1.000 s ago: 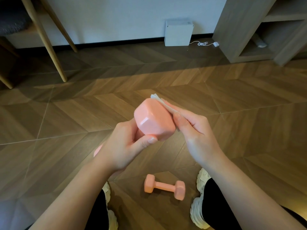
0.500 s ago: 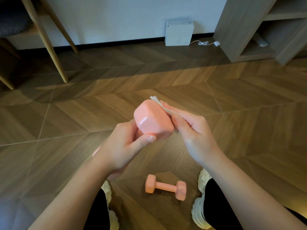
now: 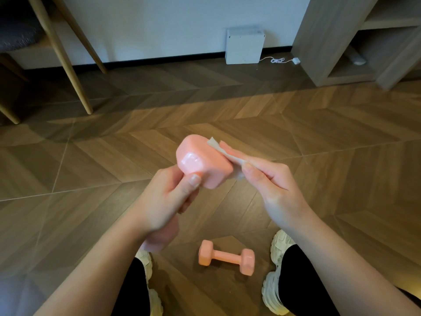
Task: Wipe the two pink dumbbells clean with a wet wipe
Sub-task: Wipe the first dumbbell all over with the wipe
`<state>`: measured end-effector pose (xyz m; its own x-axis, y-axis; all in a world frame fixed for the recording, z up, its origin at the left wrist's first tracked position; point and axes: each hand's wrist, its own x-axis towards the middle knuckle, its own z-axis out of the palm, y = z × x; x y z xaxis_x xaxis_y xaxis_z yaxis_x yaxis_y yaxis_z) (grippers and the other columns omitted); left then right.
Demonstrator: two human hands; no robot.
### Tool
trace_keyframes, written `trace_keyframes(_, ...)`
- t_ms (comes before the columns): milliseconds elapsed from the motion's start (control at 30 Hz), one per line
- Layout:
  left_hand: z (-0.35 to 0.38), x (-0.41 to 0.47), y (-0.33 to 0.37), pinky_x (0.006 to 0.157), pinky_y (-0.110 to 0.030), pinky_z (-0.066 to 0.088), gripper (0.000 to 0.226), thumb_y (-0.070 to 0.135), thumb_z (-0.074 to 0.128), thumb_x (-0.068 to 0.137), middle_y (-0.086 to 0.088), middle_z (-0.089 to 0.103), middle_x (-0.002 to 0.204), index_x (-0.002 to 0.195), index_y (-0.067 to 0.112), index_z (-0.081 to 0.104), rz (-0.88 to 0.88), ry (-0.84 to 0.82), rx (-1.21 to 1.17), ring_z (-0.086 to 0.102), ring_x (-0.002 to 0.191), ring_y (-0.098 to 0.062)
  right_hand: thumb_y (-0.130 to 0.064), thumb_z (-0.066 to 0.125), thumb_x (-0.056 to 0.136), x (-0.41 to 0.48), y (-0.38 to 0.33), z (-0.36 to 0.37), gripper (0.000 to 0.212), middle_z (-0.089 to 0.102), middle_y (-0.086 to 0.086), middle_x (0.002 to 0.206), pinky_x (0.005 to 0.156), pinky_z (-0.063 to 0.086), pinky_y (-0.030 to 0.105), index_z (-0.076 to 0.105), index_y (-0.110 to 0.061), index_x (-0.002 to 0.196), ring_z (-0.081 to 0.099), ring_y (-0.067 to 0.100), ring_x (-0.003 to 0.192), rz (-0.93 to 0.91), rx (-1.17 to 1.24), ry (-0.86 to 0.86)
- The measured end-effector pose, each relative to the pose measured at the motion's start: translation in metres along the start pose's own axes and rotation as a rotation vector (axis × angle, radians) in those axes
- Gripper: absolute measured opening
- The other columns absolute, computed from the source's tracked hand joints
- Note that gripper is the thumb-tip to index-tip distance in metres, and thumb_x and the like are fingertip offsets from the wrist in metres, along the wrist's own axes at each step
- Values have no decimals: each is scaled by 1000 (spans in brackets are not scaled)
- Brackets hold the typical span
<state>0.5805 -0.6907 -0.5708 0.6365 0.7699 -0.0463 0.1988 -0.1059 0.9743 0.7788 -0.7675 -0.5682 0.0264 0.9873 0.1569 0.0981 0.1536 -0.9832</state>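
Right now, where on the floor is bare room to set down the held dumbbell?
Bare floor lies ahead, between the chair legs and the shelf unit, short of the white box. Crowded: between the shoes, where the second dumbbell lies.

A brown wooden floor point(image 3: 319, 156) laid in a chevron pattern fills most of the view. At the far side a white wall point(image 3: 159, 23) meets it along a dark baseboard point(image 3: 159, 59). Far left stand the slanted light-wood legs of a chair point(image 3: 66, 65), with a grey cushion point(image 3: 16, 35) above them. A white box point(image 3: 245, 46) sits against the wall, and just to its right lies a coiled white cable point(image 3: 278, 60) ending in a small plug point(image 3: 296, 61). Far right stands a grey-brown shelf unit point(image 3: 323, 42); a pale object point(image 3: 357, 59), too small to identify, lies on its lowest shelf. Near the bottom edge are two white sneakers point(image 3: 275, 281).
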Motion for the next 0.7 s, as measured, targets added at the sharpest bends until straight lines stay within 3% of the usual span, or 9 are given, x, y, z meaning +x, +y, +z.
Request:
trace_keyframes(367, 5, -4, -2, 49, -27, 31, 57, 89, 50, 71, 6, 46, 50, 62, 33, 56, -56, -164, -24, 37, 49, -13, -17, 40, 101, 11, 0, 10, 40, 56, 0, 142, 108, 38, 19, 57, -1, 134, 47, 9, 137, 6, -18, -7)
trace_keyframes(533, 8, -3, -4, 47, -26, 29, 61, 91, 55, 66, 9, 43, 54, 60, 30, 55, -98, -123, -128, 34, 52, -17, -10, 38, 101, 5, -3, 9, 39, 54, 5, 144, 118, 33, 32, 55, 2, 134, 44, 14, 141, -8, 5, -27)
trace_keyframes(700, -1, 1, -3, 47, -25, 27, 68, 94, 55, 59, 1, 42, 58, 60, 26, 54, -132, -27, -194, 32, 50, -13, -7, 37, 102, -9, -4, 6, 37, 55, 0, 144, 121, 28, 44, 58, -8, 132, 42, 13, 142, -35, -26, -43)
